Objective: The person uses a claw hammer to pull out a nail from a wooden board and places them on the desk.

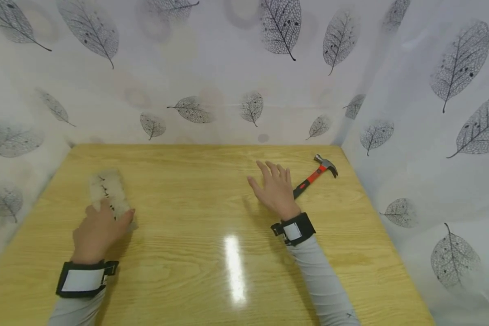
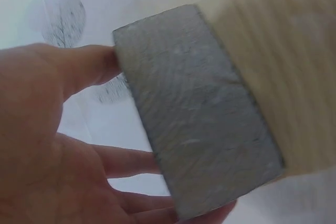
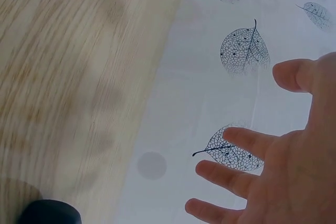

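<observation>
On the left of the table my left hand grips a pale wooden block by its near end. A row of small dark marks or pieces runs along the block's top; they are too blurred to make out. In the left wrist view the block's grey, rough end face shows, with the thumb on one side and fingers on the other. My right hand hovers over the table with its fingers spread, holding nothing. Beside it lies a claw hammer with a red and black handle, whose lower end the hand hides. In the right wrist view the black handle end shows at the bottom.
Both hands are over a light wood-grain table. White curtains with a leaf print rise behind its back edge and along both sides. Black straps are worn on both wrists.
</observation>
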A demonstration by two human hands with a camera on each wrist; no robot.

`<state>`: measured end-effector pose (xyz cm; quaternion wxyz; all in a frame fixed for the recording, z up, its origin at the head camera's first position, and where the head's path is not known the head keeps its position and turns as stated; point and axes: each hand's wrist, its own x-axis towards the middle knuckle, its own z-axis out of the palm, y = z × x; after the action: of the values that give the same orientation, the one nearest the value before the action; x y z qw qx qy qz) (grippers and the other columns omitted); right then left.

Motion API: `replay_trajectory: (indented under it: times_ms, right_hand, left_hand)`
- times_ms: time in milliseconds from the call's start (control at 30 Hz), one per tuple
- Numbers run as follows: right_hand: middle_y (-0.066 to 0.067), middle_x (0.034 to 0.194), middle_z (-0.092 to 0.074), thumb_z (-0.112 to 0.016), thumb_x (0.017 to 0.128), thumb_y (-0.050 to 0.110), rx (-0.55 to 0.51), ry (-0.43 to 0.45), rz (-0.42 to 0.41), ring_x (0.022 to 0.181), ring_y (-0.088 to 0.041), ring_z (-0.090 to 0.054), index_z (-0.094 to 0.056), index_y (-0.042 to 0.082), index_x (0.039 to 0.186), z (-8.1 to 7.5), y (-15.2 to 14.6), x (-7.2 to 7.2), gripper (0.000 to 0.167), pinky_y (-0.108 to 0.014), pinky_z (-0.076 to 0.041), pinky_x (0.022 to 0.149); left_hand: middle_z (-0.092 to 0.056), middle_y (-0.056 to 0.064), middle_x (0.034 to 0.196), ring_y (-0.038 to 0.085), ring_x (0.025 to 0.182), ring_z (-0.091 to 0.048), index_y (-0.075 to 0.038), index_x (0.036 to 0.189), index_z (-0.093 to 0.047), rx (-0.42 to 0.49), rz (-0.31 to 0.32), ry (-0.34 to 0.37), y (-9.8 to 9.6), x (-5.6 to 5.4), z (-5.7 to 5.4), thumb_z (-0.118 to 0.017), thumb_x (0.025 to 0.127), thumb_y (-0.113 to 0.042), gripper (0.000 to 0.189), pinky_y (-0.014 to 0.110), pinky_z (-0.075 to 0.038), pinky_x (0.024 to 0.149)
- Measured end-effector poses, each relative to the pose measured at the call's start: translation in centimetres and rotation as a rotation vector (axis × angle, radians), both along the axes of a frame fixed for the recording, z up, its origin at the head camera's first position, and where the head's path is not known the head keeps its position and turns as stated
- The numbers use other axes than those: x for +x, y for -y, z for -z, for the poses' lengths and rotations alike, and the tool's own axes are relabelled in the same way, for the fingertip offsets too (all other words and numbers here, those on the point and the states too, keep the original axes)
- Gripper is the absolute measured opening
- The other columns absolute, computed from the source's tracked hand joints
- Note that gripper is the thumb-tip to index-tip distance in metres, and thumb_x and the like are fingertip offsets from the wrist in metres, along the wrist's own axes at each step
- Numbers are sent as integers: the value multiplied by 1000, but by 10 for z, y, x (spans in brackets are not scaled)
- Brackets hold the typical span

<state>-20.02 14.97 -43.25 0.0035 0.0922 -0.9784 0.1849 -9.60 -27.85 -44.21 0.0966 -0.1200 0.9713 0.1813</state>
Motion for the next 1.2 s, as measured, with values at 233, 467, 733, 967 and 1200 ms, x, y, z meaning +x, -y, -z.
replay_trajectory:
  times_ms: [233, 467, 733, 967, 1200]
  right_hand:
    - [-12, 164, -29, -37, 103, 63, -25, 21, -14, 152, -42, -19, -33, 24, 160, -6, 2, -1, 69, -60, -4, 124]
    - [-13, 164, -30, -35, 103, 63, -26, 22, -17, 151, -41, -21, -32, 23, 160, -12, 2, -4, 69, -61, -6, 123]
    - [-13, 164, -29, -33, 104, 62, -19, 34, 10, 152, -41, -21, -31, 23, 161, -13, -8, -3, 69, -61, -5, 123]
    - [-14, 164, -29, -33, 104, 62, -44, 35, 23, 152, -42, -20, -30, 22, 161, -9, -16, -1, 69, -61, -3, 123]
    - [-15, 164, -29, -33, 105, 59, -68, 41, 18, 152, -42, -20, -29, 21, 161, -9, -14, -2, 68, -61, -3, 123]
  left_hand:
    - [-32, 55, 129, 67, 103, -52, 21, 150, -17, 26, 107, 12, -28, -12, -4, -40, 99, -68, 106, 69, -49, 66]
    - [-38, 54, 128, 64, 100, -56, 20, 149, -24, 18, 146, -25, -50, -20, -11, -50, 99, -60, 98, 67, -51, 64]
    - [-39, 52, 129, 57, 92, -61, 12, 152, -27, 18, 186, -65, -80, -29, -6, -55, 98, -58, 93, 61, -52, 59]
    - [-41, 50, 130, 53, 89, -62, 8, 153, -31, 17, 221, -92, -107, -34, -2, -58, 97, -56, 89, 60, -52, 60]
    - [-39, 47, 134, 54, 98, -60, 6, 154, -32, 26, 258, -112, -125, -40, 0, -59, 97, -53, 86, 61, -54, 63]
